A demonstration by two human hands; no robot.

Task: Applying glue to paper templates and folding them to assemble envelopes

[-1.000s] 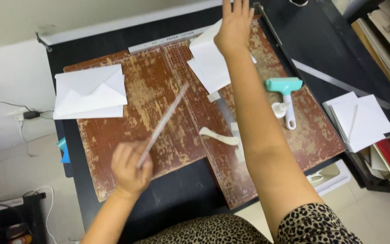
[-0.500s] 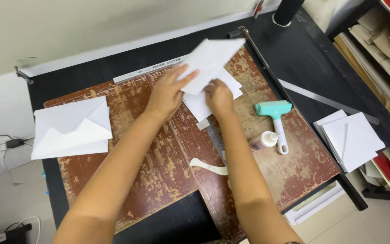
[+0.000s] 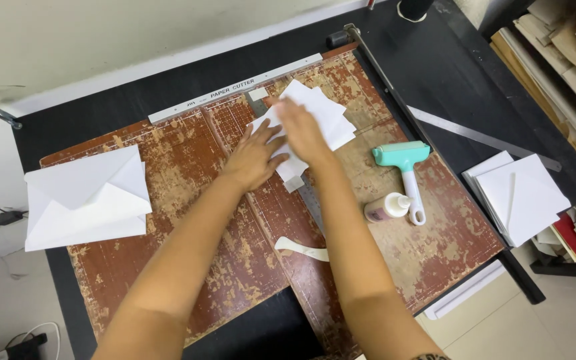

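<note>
folded white paper (image 3: pixel 325 123) flat on the worn worktop (image 3: pixel 188 220) near the far rail — thin, light, creasable, likely slides. left hand (image 3: pixel 256 157) fingers spread, right hand (image 3: pixel 301 127) flat, both pressing. best lifted by an edge.

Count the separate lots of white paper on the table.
3. Folded envelopes at the left edge of the board; sheets under both hands, left hand and right hand; a stack at the far right. More sheets may lie hidden within each.
</note>
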